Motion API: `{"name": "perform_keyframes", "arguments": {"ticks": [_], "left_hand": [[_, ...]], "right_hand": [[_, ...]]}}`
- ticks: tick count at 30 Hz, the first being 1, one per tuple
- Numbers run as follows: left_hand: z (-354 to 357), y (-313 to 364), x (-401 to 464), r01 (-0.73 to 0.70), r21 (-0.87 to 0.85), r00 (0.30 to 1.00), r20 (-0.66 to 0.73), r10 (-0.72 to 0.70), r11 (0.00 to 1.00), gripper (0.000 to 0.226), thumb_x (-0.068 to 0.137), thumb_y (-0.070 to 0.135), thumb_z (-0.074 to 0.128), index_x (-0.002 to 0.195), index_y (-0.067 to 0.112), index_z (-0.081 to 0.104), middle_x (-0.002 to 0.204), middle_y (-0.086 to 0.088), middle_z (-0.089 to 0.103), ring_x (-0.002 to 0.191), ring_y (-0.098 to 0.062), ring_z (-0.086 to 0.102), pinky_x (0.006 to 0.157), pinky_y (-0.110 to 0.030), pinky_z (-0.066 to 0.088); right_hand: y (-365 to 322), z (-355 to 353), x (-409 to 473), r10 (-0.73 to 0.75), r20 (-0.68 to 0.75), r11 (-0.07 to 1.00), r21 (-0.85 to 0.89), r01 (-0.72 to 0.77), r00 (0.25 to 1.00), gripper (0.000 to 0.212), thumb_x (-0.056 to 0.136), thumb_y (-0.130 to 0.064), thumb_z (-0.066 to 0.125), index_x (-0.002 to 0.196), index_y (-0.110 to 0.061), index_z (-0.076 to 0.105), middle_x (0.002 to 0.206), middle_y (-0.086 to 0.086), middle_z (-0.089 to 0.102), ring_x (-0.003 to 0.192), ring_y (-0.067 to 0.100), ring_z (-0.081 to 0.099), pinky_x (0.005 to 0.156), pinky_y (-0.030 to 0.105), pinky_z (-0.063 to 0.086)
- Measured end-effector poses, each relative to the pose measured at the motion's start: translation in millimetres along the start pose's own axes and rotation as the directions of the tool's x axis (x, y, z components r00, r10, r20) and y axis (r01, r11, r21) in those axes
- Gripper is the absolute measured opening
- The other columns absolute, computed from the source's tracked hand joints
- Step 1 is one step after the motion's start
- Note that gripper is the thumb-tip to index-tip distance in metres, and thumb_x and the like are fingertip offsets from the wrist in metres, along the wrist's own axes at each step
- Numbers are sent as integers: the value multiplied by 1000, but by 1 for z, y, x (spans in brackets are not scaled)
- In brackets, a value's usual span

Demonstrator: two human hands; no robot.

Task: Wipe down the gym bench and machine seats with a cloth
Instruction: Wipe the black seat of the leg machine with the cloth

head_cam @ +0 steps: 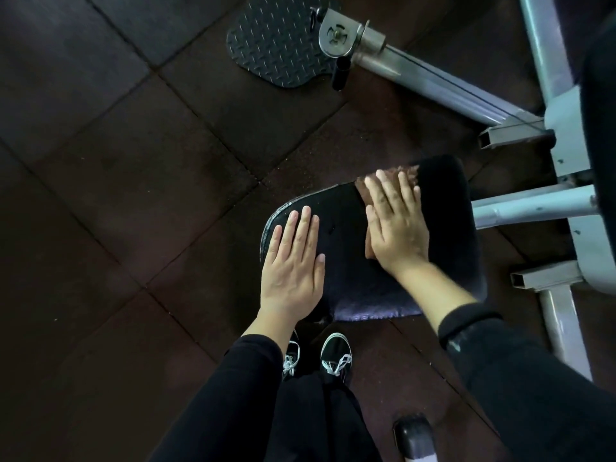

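A black padded machine seat point(446, 208) sits low in front of me, its vinyl worn at the left rim. My left hand point(293, 265) lies flat with straight fingers on the seat's left edge. On the middle of the seat, my right hand point(396, 225) presses flat on a brownish cloth point(407, 171). The cloth shows only past my fingertips and beside my thumb, and the rest is hidden under my palm. The right hand and the cloth are blurred.
The grey machine frame point(566, 135) stands to the right, with a tube point(533, 205) reaching under the seat. A black tread footplate point(276, 41) and a pivot arm point(433, 81) lie ahead. My shoes point(335, 355) stand on dark rubber floor tiles point(133, 195). A black pad point(413, 435) is near my legs.
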State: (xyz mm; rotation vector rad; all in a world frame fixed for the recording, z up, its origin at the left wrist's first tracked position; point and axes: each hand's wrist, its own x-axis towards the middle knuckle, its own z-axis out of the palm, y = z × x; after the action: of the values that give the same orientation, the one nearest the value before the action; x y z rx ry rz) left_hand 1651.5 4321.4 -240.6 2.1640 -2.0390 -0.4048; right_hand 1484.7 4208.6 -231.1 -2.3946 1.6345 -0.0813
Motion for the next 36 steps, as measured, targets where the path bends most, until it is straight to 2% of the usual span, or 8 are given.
{"name": "perform_keyframes", "arguments": {"ticks": [5, 8, 11, 15, 19, 27, 32, 36], "left_hand": [[1, -1, 0, -6, 9, 1000, 2, 6, 1000, 59, 100, 33, 25, 153, 7, 21, 161, -9, 14, 149, -23, 9, 121, -42, 12], [1, -1, 1, -12, 19, 1000, 3, 12, 1000, 59, 100, 33, 24, 152, 7, 22, 161, -10, 15, 149, -23, 10, 121, -42, 12], [0, -1, 1, -11, 9, 1000, 14, 11, 1000, 59, 100, 33, 23, 152, 7, 22, 161, -9, 15, 149, -23, 10, 120, -42, 13], [1, -2, 0, -9, -2, 1000, 8, 9, 1000, 59, 101, 34, 22, 153, 7, 20, 161, -8, 13, 149, -22, 7, 121, -42, 12], [3, -1, 0, -14, -15, 1000, -2, 14, 1000, 58, 101, 33, 25, 153, 7, 21, 161, -8, 14, 149, -23, 10, 120, -43, 14], [2, -4, 0, -35, -9, 999, -24, 35, 999, 57, 101, 32, 23, 152, 5, 24, 160, -11, 17, 149, -23, 12, 120, -42, 13], [1, -4, -2, -39, -116, 998, -58, 32, 993, 56, 101, 28, 27, 151, 3, 24, 160, -11, 19, 149, -22, 13, 121, -40, 10], [-5, -3, -2, -13, -299, 997, -79, -11, 954, 56, 101, 28, 28, 151, 3, 23, 159, -9, 18, 149, -18, 12, 122, -37, 8]], "right_hand": [[-46, 11, -7, -57, 33, 998, 24, 56, 998, 48, 97, -33, 31, 145, -23, 33, 153, 2, 30, 143, 31, 19, 117, 46, 9], [-57, 9, 35, -124, 135, 992, 53, 118, 983, 51, 95, -37, 24, 140, -23, 42, 149, 4, 38, 141, 31, 24, 117, 44, 8], [-33, 4, 64, -64, 177, 998, 33, 59, 982, 62, 90, -43, 12, 139, -21, 44, 146, 2, 42, 141, 28, 24, 116, 41, 4], [8, -5, 40, 23, 76, 1000, -18, -22, 997, 55, 95, -38, 16, 143, -21, 37, 151, 1, 34, 144, 29, 16, 117, 42, 5], [-13, 2, -8, 32, 45, 999, 16, -33, 998, 49, 98, -30, 27, 146, -20, 32, 154, 2, 27, 144, 32, 14, 116, 45, 6], [-55, 7, 38, -89, 183, 996, 30, 85, 979, 53, 97, -36, 17, 146, -22, 29, 155, 3, 24, 145, 27, 10, 117, 40, 0], [-36, 1, 40, 168, 97, 985, 24, -171, 981, 48, 101, -35, 25, 148, -26, 24, 158, 4, 15, 146, 28, 3, 117, 41, 0], [-60, 1, 28, 255, 160, 962, 62, -267, 954, 50, 101, -36, 24, 150, -27, 14, 159, 2, 2, 146, 28, -7, 116, 43, -6]]}}
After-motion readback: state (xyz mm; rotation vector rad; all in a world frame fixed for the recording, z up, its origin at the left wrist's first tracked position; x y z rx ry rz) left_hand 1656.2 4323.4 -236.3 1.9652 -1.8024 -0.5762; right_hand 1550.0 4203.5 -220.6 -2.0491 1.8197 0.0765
